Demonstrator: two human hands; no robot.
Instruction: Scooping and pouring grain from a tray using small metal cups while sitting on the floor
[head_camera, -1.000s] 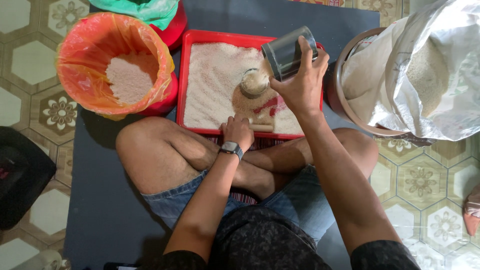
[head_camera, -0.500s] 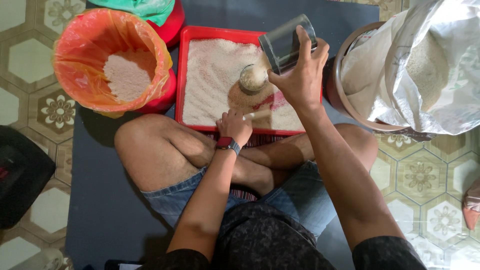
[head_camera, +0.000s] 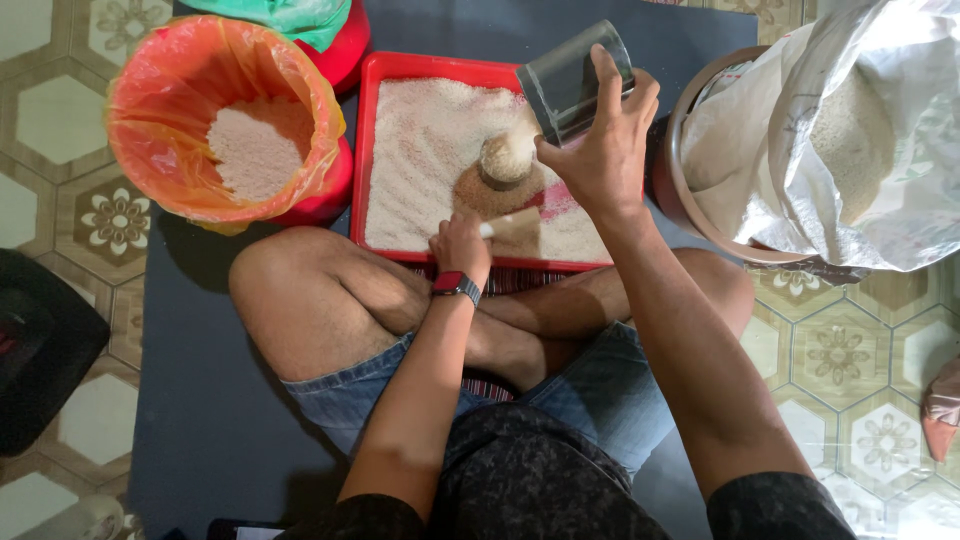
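Note:
My right hand (head_camera: 600, 150) grips a clear glass cup (head_camera: 572, 80), tipped on its side above a red tray (head_camera: 400, 70) spread with white grain. Below the cup stands a small round container (head_camera: 506, 162) heaped with grain, on a brown cloth or paper patch. My left hand (head_camera: 461, 245), with a red-strapped watch on the wrist, rests at the tray's near edge and pinches a small pale brown piece (head_camera: 515, 228) next to the container. I sit cross-legged on a dark mat.
An orange plastic-lined red bucket (head_camera: 222, 120) holding grain stands left of the tray. A large white sack (head_camera: 850, 130) of grain sits in a brown basin at right. A black object (head_camera: 40, 350) lies on the patterned tile floor at left.
My right hand has tilted the glass cup a little further and shifted slightly. My left hand stays at the tray's near edge.

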